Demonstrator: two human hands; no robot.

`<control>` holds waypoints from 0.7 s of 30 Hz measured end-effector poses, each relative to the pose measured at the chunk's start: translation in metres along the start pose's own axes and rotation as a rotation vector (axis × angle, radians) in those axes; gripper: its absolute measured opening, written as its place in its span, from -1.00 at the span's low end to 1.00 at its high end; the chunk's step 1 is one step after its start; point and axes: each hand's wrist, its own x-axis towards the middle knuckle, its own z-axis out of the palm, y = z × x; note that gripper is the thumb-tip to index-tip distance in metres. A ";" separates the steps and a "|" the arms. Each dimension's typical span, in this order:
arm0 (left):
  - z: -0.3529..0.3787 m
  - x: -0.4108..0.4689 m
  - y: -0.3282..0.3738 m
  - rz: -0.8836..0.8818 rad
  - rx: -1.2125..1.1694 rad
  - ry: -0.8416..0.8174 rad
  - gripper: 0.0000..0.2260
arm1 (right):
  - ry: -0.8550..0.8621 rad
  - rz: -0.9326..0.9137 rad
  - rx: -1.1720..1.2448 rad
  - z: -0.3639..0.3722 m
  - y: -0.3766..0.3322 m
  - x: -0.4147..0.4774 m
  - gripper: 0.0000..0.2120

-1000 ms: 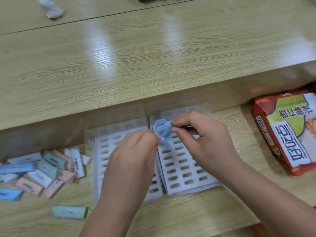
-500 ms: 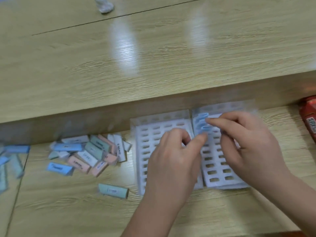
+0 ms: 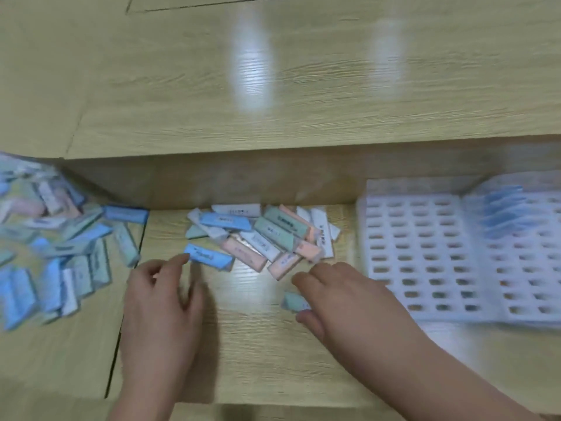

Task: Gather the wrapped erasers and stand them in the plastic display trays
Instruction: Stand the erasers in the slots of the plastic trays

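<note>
A heap of wrapped erasers (image 3: 267, 235) in blue, green, pink and white lies on the lower wooden shelf. My left hand (image 3: 161, 302) reaches toward a blue eraser (image 3: 208, 256) at the heap's near edge, a fingertip touching its left end. My right hand (image 3: 343, 302) hovers over a lone green eraser (image 3: 291, 300), fingers loosely spread around it. Two white slotted display trays (image 3: 419, 256) sit side by side at the right; the right tray (image 3: 528, 268) has a few blue erasers (image 3: 504, 211) standing at its far left corner.
A second, larger pile of wrapped erasers (image 3: 51, 253) lies at the far left, past a seam in the shelf. A raised wooden tabletop (image 3: 273, 86) runs behind the shelf, its front face forming a wall behind the heap and trays.
Both hands have left the right tray and moved left to the eraser heap. The view has panned left, bringing the left pile into sight and losing the red box.
</note>
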 end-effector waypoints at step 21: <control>-0.009 0.048 -0.007 0.698 0.195 -0.234 -0.72 | 0.091 0.293 0.645 -0.016 -0.007 0.005 -0.86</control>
